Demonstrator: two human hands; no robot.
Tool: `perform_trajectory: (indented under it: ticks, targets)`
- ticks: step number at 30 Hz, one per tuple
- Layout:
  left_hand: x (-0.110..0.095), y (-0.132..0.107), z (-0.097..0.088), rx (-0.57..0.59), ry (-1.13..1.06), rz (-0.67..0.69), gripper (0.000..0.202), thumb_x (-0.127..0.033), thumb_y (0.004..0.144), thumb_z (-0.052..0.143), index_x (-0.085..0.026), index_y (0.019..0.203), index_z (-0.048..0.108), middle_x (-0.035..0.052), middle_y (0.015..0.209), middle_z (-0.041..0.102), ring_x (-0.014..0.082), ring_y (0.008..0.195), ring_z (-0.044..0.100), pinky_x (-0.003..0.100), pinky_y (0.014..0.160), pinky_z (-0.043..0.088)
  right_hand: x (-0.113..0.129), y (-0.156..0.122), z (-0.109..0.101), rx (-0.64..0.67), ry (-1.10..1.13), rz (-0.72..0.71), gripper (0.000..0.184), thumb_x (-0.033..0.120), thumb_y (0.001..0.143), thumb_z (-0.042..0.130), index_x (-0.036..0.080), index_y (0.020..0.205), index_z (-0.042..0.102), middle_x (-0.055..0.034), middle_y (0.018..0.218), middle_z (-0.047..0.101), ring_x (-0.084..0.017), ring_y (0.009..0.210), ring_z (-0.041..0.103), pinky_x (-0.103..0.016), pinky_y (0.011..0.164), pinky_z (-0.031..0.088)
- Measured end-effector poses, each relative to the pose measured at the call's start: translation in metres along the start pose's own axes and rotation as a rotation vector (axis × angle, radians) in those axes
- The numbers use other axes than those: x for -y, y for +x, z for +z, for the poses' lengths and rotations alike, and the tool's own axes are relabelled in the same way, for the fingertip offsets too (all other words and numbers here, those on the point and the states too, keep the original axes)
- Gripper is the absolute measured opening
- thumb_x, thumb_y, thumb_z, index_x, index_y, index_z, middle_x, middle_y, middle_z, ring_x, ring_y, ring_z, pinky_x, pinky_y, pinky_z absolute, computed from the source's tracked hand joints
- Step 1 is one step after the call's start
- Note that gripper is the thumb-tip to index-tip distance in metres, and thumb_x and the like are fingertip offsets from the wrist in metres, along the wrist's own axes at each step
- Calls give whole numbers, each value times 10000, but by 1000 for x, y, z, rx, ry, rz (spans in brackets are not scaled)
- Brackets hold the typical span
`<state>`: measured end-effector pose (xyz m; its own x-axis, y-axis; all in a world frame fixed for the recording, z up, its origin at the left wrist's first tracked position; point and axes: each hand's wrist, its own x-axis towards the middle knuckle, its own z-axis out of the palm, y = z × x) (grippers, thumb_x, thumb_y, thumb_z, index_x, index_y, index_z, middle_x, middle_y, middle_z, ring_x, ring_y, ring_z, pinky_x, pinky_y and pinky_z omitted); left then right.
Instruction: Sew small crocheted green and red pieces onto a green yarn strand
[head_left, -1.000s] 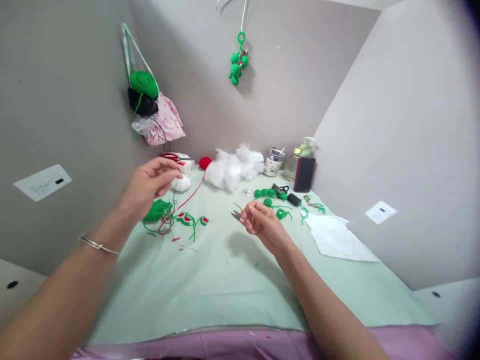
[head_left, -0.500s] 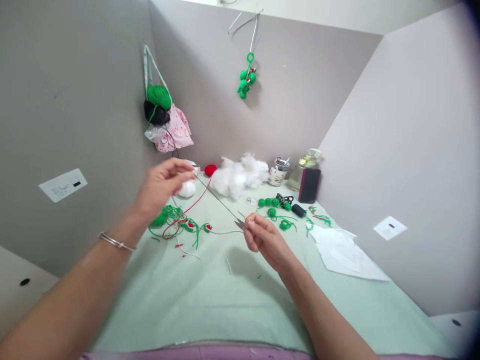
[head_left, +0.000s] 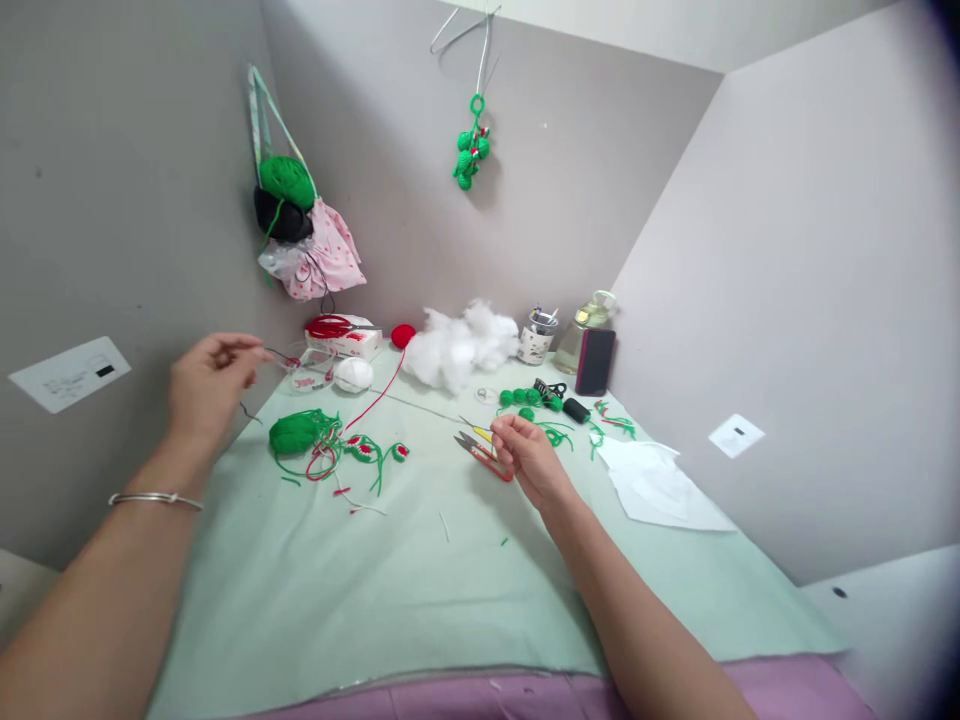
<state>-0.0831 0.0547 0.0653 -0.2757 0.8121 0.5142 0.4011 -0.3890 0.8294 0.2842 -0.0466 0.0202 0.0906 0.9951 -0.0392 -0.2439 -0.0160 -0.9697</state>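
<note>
My left hand (head_left: 214, 388) is raised over the left side of the table, thumb and fingers pinched on a thin dark thread (head_left: 420, 406). A short curl of thread shows beyond its fingertips and a loose tail hangs below. The thread crosses the table to my right hand (head_left: 527, 455), whose thumb and finger are pressed together on it. Beside the right fingertips lie orange-handled thread snips (head_left: 487, 460) and a thin yellow-handled tool (head_left: 481, 433) with a fine metal tip. Small green-and-red crocheted pieces (head_left: 364, 449) lie between the hands, near a green yarn ball (head_left: 294, 433).
White stuffing (head_left: 461, 345), a red yarn ball (head_left: 403, 336) and a white ball (head_left: 353, 375) stand along the back. Red-handled scissors (head_left: 330, 327) rest on a box. Green crocheted balls (head_left: 519, 398), a black thread spool (head_left: 576, 410), a phone (head_left: 595, 362) and white paper (head_left: 660, 485) are at right.
My left hand has moved left and slightly down, drawing the thread out longer. My right hand has shifted slightly off the snips, uncovering their orange handles. The view has turned a little right.
</note>
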Motion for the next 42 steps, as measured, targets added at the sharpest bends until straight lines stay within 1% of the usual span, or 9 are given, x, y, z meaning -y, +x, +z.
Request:
perform_trajectory:
  ticks: [4,7,9,13,16,21,29,35,42]
  targets:
    - [-29,-35,17,202,380,189,266,-487,767,657,-241,866,680,75,1046,650,319,1118,528,484,905,417,-4,-3,9,74,-63,-32,279,399,767,728,171,779,568,40,579,579,-30,401,333,-186,393,179]
    - [-64,-76,48,400,93,105,250,-450,872,534,-211,836,598,47,1190,629,228,1047,572,381,880,460,-5,-10,20,155,-136,-48,254,383,812,696,167,783,566,30,581,600,-33,411,353,-192,421,208]
    - [-80,-102,71,674,-104,-27,303,-481,900,491,-196,821,554,50,1210,615,170,899,603,338,844,475,-4,-15,26,206,-168,-54,247,386,832,678,169,796,565,26,583,611,-40,415,370,-196,431,227]
    - [-82,-134,101,1037,-317,-93,376,-508,951,381,-191,833,544,32,877,643,157,781,592,290,738,468,-3,-22,32,253,-183,-60,253,402,849,656,172,797,565,29,575,600,-54,431,413,-202,446,267]
    - [-70,-140,106,982,-208,-14,462,-497,969,336,-181,732,576,7,723,574,150,698,532,286,713,425,0,-23,33,231,-165,-70,255,403,842,666,172,794,568,32,583,591,-56,443,425,-204,458,298]
    - [-63,-142,105,832,-212,43,419,-440,969,369,-186,796,653,42,901,604,178,853,544,309,829,417,2,-27,37,234,-140,-92,246,394,818,698,177,811,583,11,641,627,-80,504,496,-217,501,393]
    - [-69,-139,101,686,-865,-622,295,-429,883,584,-174,1013,655,-2,799,533,85,612,428,241,649,424,2,-34,44,368,-222,-75,202,370,812,704,179,785,646,-30,766,678,-135,686,610,-280,673,480]
    - [-63,-144,97,702,-465,-339,356,-402,940,470,-181,1160,643,-18,681,508,128,651,460,262,696,411,8,-30,33,106,-197,-196,182,346,786,736,186,752,658,28,628,550,-98,553,506,-252,576,427]
    - [-55,-170,105,788,-273,4,458,-328,993,323,-225,1412,477,13,773,551,159,735,505,293,767,438,7,-36,41,107,-65,-196,197,337,797,727,193,796,594,-34,807,704,-137,644,636,-307,683,525]
